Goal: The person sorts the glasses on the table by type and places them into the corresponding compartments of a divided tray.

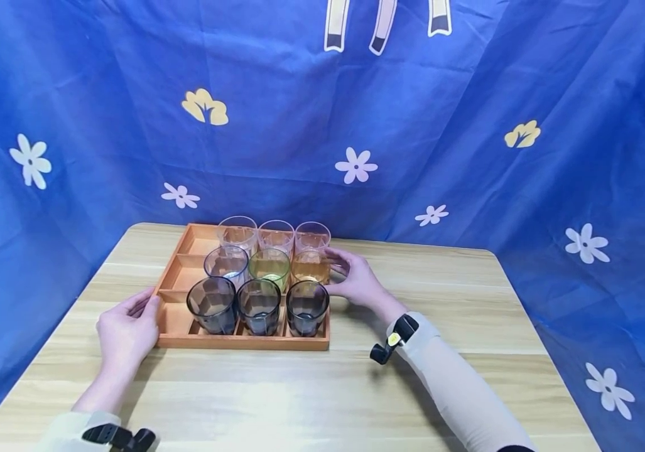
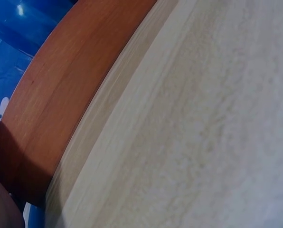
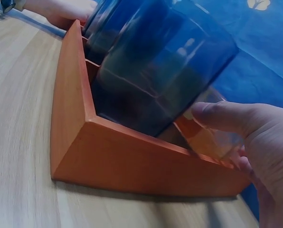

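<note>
Desk (image 1: 311, 395) — pale wood-grain top with rounded corners, seen from above in the head view and close up by both wrist cameras.

Backdrop cloth (image 1: 102, 94) — blue, hanging in folds behind and to both sides of the desk; printed with white flowers (image 1: 356, 166), yellow leaf shapes (image 1: 205, 107), and white stripe shapes (image 1: 381, 22) along the top edge.

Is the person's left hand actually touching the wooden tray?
Touching. In the head view the left hand lies against the left wall of the wooden tray, its thumb resting on the rim with no gap showing.
</note>
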A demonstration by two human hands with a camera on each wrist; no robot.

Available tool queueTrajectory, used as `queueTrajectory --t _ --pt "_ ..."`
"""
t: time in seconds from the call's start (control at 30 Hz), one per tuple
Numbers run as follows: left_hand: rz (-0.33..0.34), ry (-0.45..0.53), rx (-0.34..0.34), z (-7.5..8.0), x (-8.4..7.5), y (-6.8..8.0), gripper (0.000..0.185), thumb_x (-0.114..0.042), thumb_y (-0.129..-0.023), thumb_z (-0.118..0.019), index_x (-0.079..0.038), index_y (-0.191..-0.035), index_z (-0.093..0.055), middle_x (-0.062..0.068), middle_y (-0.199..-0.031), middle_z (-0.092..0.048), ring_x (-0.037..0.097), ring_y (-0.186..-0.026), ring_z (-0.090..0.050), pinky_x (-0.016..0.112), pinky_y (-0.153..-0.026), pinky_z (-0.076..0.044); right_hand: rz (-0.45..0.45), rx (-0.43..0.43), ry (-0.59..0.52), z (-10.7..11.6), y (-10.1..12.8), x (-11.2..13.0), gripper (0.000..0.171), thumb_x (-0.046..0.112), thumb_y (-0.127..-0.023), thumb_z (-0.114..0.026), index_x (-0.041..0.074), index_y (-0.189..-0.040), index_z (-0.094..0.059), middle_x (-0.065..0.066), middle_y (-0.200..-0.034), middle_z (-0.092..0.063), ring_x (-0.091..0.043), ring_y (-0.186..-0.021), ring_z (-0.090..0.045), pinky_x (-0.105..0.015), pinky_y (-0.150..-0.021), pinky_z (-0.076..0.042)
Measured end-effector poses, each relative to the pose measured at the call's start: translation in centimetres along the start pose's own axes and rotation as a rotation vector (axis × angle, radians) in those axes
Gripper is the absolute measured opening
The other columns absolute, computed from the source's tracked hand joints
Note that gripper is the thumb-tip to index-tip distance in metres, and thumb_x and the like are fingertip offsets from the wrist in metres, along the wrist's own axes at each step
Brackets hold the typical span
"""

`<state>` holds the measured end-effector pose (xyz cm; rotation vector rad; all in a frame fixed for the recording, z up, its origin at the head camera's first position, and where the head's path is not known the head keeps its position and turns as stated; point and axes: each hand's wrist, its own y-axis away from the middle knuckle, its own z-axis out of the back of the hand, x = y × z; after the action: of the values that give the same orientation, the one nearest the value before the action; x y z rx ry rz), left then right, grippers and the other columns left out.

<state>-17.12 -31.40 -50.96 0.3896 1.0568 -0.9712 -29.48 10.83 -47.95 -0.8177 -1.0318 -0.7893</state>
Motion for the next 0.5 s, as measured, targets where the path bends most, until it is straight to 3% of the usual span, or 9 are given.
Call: queueTrajectory --t 0.27,0.4,0.5 --pt "-0.025 0.002 0.02 0.1 0.2 -0.9 0.034 -0.019 -0.105 -0.066 0.001 -0.131 -0.073 0.021 -0.124 -0.071 -0.018 -0.087 -0.058 0.002 -0.076 -0.049 -0.006 -0.028 0.006 2.0 0.7 0.2 0.092 -0.006 -0.075 -0.093 -0.012 -0.152 -0.044 -0.029 -0.148 -0.056 -0.048 -0.138 -0.051 -0.037 -0.115 -0.045" --pt "-0.025 -0.018 0.081 0.5 0.6 -1.3 0.038 -0.02 -0.106 -0.065 0.003 -0.135 -0.07 0.022 -0.126 -0.07 -0.021 -0.088 -0.055 0.001 -0.076 -0.047 -0.011 -0.058 0.035 3.1 1.3 0.3 0.084 0.0 -0.081 -0.092 -0.01 -0.151 -0.046 -0.024 -0.148 -0.058 -0.045 -0.138 -0.053 -0.041 -0.116 -0.045" --pt "-0.066 -0.081 0.144 1.1 0.5 -1.6 0.042 -0.024 -0.107 -0.062 0.005 -0.137 -0.067 0.024 -0.127 -0.069 -0.016 -0.093 -0.058 -0.001 -0.075 -0.044 0.009 -0.096 0.051 4.0 1.7 0.5 0.075 0.002 -0.085 -0.089 -0.009 -0.149 -0.05 -0.023 -0.146 -0.059 -0.041 -0.136 -0.055 -0.04 -0.116 -0.045"
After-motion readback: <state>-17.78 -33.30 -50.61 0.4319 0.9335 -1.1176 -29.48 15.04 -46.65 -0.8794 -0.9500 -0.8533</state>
